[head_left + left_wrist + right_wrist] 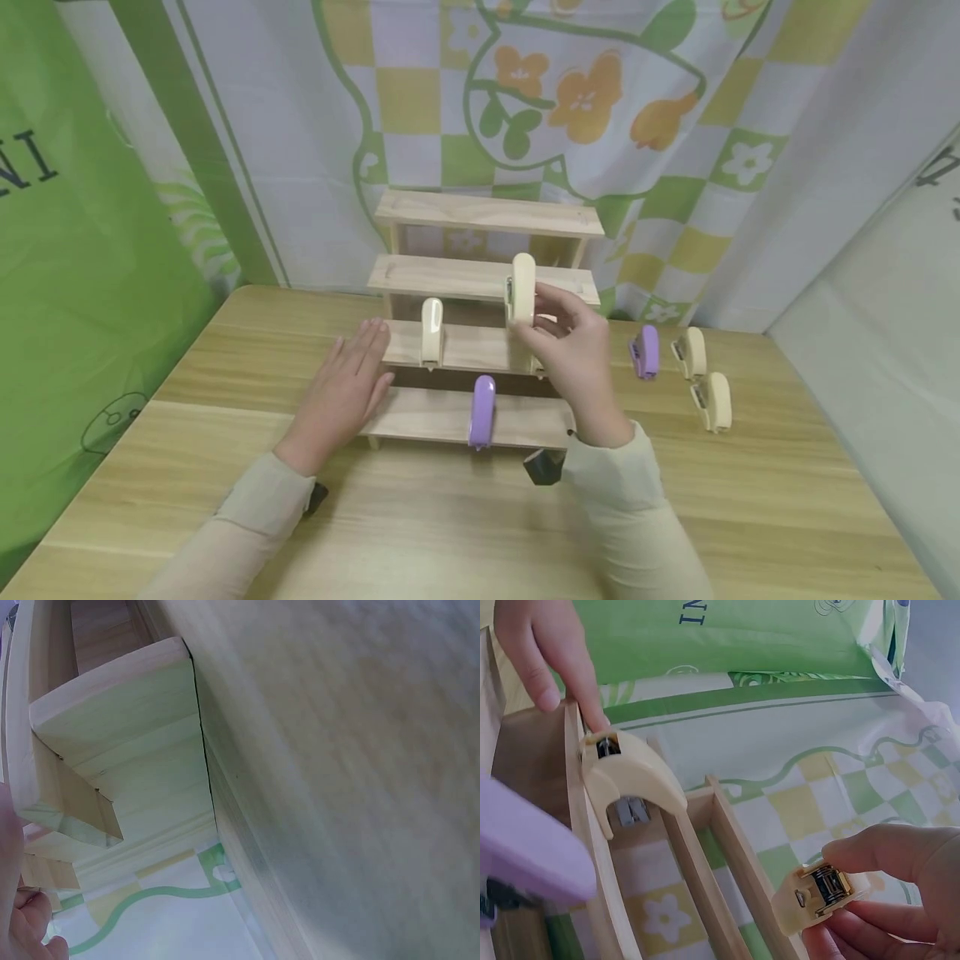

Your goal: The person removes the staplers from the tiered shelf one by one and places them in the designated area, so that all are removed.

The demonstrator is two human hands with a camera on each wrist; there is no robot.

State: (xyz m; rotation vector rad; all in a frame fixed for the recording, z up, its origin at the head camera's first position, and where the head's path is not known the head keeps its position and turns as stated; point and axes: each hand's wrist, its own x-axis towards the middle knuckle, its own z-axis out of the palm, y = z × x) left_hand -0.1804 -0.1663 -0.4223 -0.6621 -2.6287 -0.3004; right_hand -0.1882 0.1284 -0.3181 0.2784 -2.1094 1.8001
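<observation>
My right hand (573,354) pinches a cream stapler (522,287) between thumb and fingers, upright in front of the second tier from the top of a wooden step rack (442,277). In the right wrist view, the metal inside of the held stapler (799,911) shows. My left hand (337,396) lies with straight fingers against the rack's left end. One cream stapler (432,333) stands on the third tier; another cream stapler (537,367) there is mostly hidden behind my right hand. A purple stapler (482,412) stands on the lowest tier.
On the wooden table (450,533), right of the rack, stand a purple stapler (645,352) and two cream staplers, one farther back (692,353) and one nearer (716,402). A patterned curtain (420,100) hangs close behind the rack. Green cloth (67,275) hangs at left.
</observation>
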